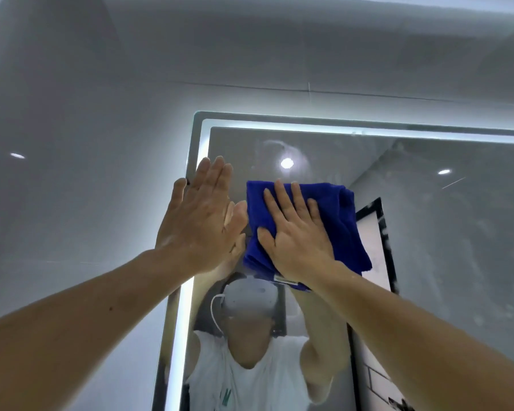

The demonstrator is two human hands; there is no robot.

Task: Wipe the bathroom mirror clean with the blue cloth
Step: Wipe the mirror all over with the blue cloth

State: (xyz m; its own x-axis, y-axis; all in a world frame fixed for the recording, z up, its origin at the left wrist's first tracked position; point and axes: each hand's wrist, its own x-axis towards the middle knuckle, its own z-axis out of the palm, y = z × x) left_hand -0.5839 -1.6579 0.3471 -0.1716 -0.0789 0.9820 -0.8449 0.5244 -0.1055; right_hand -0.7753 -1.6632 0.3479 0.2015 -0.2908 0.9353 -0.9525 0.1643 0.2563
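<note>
The right hand (pixel 294 232), just right of centre, lies flat with fingers straight and slightly spread, pressing a folded blue cloth (pixel 339 221) against the glass. The cloth sits in the upper left part of the mirror (pixel 428 232). Just left of it, the left hand (pixel 199 218) is open, fingers straight and together, and rests on the mirror's left edge. Both bare forearms reach up from the lower corners. A bright light strip (pixel 309 129) runs along the mirror's top and left sides. Hazy smudges mark the glass above the cloth. Below the hands, the reflection shows a white headset (pixel 250 295) and a white sleeveless top (pixel 250 387). A grey wall (pixel 72 143) fills the left and top.
</note>
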